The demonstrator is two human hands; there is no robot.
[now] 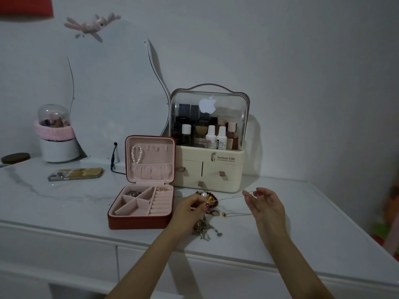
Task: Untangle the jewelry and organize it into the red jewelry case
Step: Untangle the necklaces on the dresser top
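Both hands pinch a thin chain point(232, 197), seemingly, above the jewelry tangle point(205, 225) beside the open red case point(138, 223).

I see a dim room with plain pale walls point(280, 50) meeting in a corner on the right. A white dresser point(64, 240) with a marble-veined top point(54, 197) fills my view, drawer fronts below. A wavy-edged mirror point(112, 87) leans against the wall, a red patch point(26, 5) upper left.
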